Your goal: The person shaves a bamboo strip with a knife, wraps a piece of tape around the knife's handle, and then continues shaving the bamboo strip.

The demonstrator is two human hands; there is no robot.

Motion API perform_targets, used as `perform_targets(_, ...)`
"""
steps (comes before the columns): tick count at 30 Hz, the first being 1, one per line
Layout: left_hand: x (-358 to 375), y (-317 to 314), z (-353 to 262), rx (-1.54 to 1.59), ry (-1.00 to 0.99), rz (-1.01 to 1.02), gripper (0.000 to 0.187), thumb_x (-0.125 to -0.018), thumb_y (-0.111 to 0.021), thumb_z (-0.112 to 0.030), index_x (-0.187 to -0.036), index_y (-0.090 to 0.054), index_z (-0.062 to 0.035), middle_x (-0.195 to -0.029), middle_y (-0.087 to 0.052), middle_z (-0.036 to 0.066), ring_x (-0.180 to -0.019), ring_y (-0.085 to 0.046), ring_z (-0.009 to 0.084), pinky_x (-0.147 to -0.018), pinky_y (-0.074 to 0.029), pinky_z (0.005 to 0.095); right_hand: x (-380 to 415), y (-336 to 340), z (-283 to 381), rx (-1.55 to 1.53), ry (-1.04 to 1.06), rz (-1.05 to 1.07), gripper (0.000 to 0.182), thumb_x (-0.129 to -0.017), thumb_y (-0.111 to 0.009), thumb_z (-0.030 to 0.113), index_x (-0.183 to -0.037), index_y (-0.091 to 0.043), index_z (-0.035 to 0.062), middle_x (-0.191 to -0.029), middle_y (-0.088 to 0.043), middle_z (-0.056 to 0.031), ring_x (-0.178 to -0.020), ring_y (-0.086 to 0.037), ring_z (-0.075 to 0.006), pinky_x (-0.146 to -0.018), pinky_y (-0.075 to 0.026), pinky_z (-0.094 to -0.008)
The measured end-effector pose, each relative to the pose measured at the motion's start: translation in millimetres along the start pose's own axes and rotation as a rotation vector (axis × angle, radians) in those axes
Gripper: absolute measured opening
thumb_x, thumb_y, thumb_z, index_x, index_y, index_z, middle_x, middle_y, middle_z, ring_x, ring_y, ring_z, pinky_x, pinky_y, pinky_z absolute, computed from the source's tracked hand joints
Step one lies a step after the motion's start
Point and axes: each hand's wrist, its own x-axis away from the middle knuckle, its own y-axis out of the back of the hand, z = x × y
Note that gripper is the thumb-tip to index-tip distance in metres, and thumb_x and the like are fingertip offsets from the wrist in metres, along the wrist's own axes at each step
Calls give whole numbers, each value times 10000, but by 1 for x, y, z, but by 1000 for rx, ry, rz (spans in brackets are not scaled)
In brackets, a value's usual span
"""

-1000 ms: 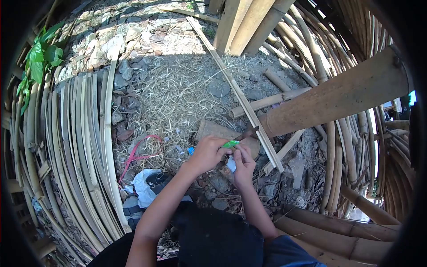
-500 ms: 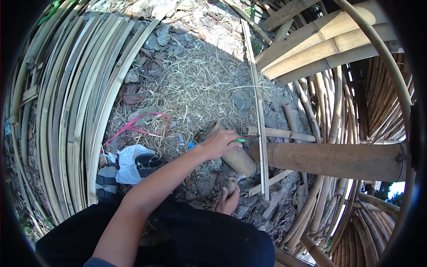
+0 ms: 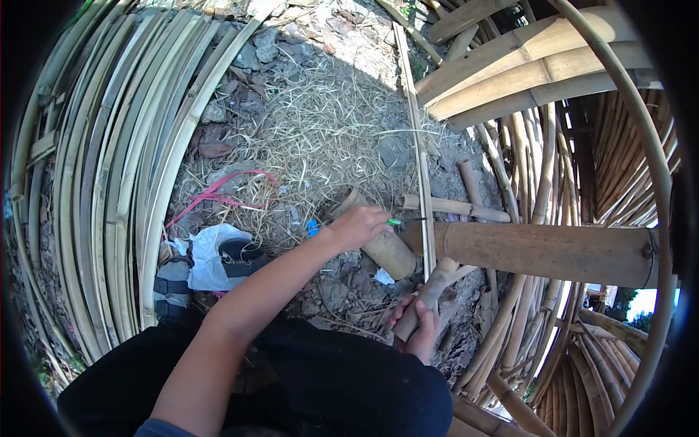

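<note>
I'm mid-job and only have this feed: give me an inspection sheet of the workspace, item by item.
Surface: rough ground, strewn with pale shavings.
Job's things: green-handled tool; short bamboo piece.
Clutter: pink strip, crumpled white sheet, blue scrap.
Hands: left hand closed on the tool; right hand gripping the bamboo piece.
Cables: nothing seen.
Surroundings: long bamboo strips at left; thick bamboo pole at right.
</note>
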Motion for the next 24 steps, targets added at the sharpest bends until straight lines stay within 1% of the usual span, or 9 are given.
perform_targets(1,-1,1,0,-9,-11,35,271,-928,-632,-246,-996,-657,14,-953,-675,171,-896,-656,360,-786,-524,429,2,-35,21,33,266,-120,441,-974,-562,231,-1322,-400,14,-890,-561,-111,-612,-561,-186,-514,-475,-299)
perform_targets(8,-2,3,4,11,2,26,265,-931,-625,-240,-1001,-653,14,-933,-670,174,-885,-654,362,-782,-521,431,-26,-55,87,940,321,90,432,-978,-558,195,-1319,-360,17,-881,-567,-106,-678,-561,-134,-588,-471,-247)
perform_targets(11,0,1,4,-4,-22,58,267,-932,-625,-241,-998,-650,16,-920,-666,174,-872,-654,364,-780,-520,439,-41,-60,65,371,1126,-158,414,-969,-611,250,-1251,-480,-22,-811,-582,-79,-628,-533,-109,-587,-440,-248)
perform_targets(12,0,1,3,1,-25,51,268,-931,-625,-241,-997,-649,18,-913,-663,173,-867,-652,366,-775,-519,441,-38,-61,68,371,1129,-162,414,-969,-611,250,-1251,-480,-22,-811,-582,-79,-628,-533,-109,-587,-440,-248)
perform_targets(14,0,0,3,-2,-28,39,270,-931,-626,-242,-995,-648,20,-905,-661,172,-862,-651,368,-770,-518,444,-36,-65,76,1173,146,-85,379,-968,-609,241,-1207,-530,-42,-758,-578,-77,-616,-525,-103,-573,-430,-260)
perform_targets(18,4,-4,9,21,-30,44,268,-933,-624,-237,-1013,-651,18,-922,-663,180,-856,-648,376,-767,-519,444,-21,-62,99,538,797,-184,330,-978,-581,186,-1196,-523,-56,-731,-583,-59,-565,-533,-104,-512,-403,-246)
perform_targets(21,1,-3,8,21,-56,42,267,-935,-621,-233,-1024,-652,16,-937,-666,187,-859,-648,379,-770,-520,442,-46,-62,52,649,1003,-163,318,-990,-561,197,-1177,-507,-55,-725,-571,-58,-535,-527,-114,-506,-409,-249)
perform_targets(22,-1,-2,7,21,-59,25,263,-936,-620,-231,-1026,-652,14,-938,-665,188,-859,-648,380,-770,-520,441,-42,-62,58,1342,438,-19,315,-999,-553,219,-1157,-482,-43,-705,-539,-46,-511,-509,-115,-495,-417,-253)
perform_targets(24,1,-4,6,-5,-62,16,260,-936,-620,-230,-1019,-654,14,-931,-665,187,-856,-648,378,-766,-519,441,-43,-58,65,1034,307,-44,278,-1006,-543,222,-1120,-465,-20,-688,-513,-36,-504,-493,-105,-486,-422,-242)
